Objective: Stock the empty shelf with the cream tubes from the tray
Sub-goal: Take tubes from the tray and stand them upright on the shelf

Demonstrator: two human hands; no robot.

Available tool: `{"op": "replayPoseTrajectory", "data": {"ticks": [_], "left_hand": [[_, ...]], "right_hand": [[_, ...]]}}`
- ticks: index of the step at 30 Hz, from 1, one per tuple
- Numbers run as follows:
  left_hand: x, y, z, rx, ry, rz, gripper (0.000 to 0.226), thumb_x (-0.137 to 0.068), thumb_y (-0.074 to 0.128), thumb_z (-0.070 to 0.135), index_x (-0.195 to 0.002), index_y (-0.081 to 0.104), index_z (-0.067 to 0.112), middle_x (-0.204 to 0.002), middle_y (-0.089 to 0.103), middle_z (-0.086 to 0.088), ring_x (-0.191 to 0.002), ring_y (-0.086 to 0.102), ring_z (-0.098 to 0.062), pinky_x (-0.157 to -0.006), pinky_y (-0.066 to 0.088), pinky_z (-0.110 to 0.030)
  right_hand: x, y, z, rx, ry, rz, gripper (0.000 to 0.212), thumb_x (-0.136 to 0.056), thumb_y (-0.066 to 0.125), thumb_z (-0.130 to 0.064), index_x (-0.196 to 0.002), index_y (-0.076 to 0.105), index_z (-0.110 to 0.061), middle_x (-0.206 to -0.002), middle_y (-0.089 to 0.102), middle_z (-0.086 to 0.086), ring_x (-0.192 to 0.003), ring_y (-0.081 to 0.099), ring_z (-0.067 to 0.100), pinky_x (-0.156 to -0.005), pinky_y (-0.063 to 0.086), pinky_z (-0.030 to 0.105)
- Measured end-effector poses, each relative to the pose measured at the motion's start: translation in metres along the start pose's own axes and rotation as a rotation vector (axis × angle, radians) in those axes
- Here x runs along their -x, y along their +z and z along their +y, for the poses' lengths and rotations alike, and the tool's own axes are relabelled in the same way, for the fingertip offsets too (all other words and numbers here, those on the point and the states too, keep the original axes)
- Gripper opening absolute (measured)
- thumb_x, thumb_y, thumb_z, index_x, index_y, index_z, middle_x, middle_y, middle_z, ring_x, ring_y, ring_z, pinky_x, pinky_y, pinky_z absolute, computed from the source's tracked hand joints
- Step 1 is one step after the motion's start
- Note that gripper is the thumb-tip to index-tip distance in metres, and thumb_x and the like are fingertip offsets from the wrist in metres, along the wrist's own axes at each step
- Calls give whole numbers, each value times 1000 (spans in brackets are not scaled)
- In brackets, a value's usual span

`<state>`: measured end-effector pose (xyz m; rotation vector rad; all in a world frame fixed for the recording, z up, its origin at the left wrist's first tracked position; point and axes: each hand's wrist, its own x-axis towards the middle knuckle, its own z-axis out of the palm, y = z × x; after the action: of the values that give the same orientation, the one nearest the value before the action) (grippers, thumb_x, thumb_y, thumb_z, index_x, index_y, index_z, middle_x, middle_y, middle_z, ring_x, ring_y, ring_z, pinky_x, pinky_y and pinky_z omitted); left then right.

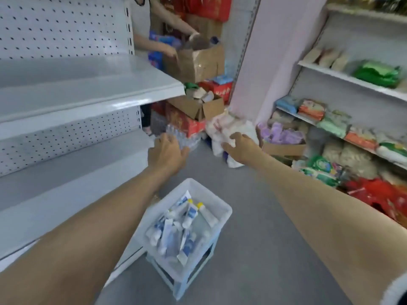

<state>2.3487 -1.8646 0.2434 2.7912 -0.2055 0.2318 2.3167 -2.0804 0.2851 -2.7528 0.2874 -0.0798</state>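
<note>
Both arms stretched forward at about mid-shelf height, both empty.

Left hand (168, 154): back of hand to camera, fingers (162, 138) loosely curled, nothing held. It sits just off the front corner of the lower shelf (66, 172); can't tell if it touches the edge.

Right hand (239, 146): fingers (234, 136) spread and slightly bent, released, holding nothing. It's in front of a white plastic bag (222, 126) on the floor (264, 249); contact unclear because of motion blur.

Cream tubes (176, 230): all in the tray (222, 209), a loose jumbled pile, white with blue print, two showing yellow caps. The tray is translucent white plastic and sits on a pale blue stool (180, 282), below and between the forearms, just beside the base of the shelving unit.

Empty shelf (88, 91): white metal on the left with a pegboard back panel (55, 25). No tubes on it or on the lower shelf.

Background: another person (141, 29) at the far end of the unit with both hands at an open cardboard box (198, 62). More cartons and a pack of bottled water (187, 139) are stacked on the floor beneath. The right-side shelving (352, 78) is stocked with bagged goods.
</note>
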Motion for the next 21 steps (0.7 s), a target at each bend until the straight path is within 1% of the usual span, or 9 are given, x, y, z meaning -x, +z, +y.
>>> {"op": "replayPoseTrajectory", "data": {"ticks": [1, 4, 6, 8, 10, 14, 17, 19, 21], "left_hand": [[-8, 23, -4, -3, -12, -50, 57, -93, 45, 49, -131, 43, 6, -134, 41, -15, -119, 43, -36, -88, 43, -46], [-15, 89, -16, -1, -67, -174, 52, -93, 45, 48, -125, 47, 7, -129, 45, -15, -117, 45, -36, -89, 43, -46], [-14, 129, -23, -1, -112, -268, 56, -94, 43, 51, -129, 46, 8, -132, 45, -16, -121, 45, -35, -92, 43, -46], [-14, 166, -33, -10, -168, -382, 62, -95, 40, 54, -135, 41, 7, -136, 44, -17, -123, 46, -35, -96, 43, -44], [-17, 202, -43, 8, -221, -450, 65, -93, 41, 55, -135, 44, 5, -134, 47, -18, -120, 49, -34, -97, 45, -43], [-24, 262, -51, 63, -326, -534, 58, -95, 42, 51, -131, 47, 4, -128, 50, -17, -117, 51, -31, -96, 44, -40], [-31, 310, -52, 85, -388, -588, 53, -97, 43, 46, -128, 48, 3, -126, 51, -18, -115, 52, -31, -96, 42, -36], [-43, 344, -53, 120, -452, -622, 49, -97, 44, 44, -125, 49, 4, -124, 52, -18, -114, 52, -30, -96, 42, -36], [-55, 376, -51, 149, -519, -640, 47, -98, 44, 42, -126, 50, 5, -124, 53, -18, -115, 52, -30, -98, 40, -36]], "right_hand": [[-15, 19, 15, 8, 44, -75, 54, -95, 54, -43, -136, 48, -8, -133, 51, 24, -122, 51, 37, -98, 41, 39], [-45, 78, 53, 2, 103, -249, 57, -97, 52, -44, -139, 43, -7, -142, 48, 18, -130, 45, 34, -104, 36, 38], [-56, 117, 73, -6, 125, -358, 55, -98, 51, -41, -140, 44, -6, -145, 46, 15, -133, 42, 32, -106, 33, 35], [-65, 157, 95, -23, 178, -445, 54, -98, 51, -43, -138, 46, -8, -144, 47, 13, -133, 42, 29, -104, 33, 32], [-78, 193, 114, -40, 229, -531, 55, -97, 51, -47, -138, 47, -10, -142, 49, 12, -131, 45, 28, -103, 35, 32], [-110, 260, 151, -69, 304, -692, 56, -95, 50, -52, -137, 48, -15, -138, 53, 10, -126, 51, 29, -100, 39, 33], [-133, 315, 180, -79, 300, -802, 54, -94, 49, -54, -132, 51, -16, -131, 59, 9, -119, 55, 28, -99, 44, 34], [-146, 347, 195, -100, 307, -866, 52, -95, 51, -51, -133, 49, -15, -129, 60, 9, -118, 56, 27, -98, 44, 33], [-156, 376, 205, -156, 316, -904, 57, -96, 53, -46, -140, 41, -11, -136, 55, 10, -123, 53, 27, -99, 40, 30]]}}
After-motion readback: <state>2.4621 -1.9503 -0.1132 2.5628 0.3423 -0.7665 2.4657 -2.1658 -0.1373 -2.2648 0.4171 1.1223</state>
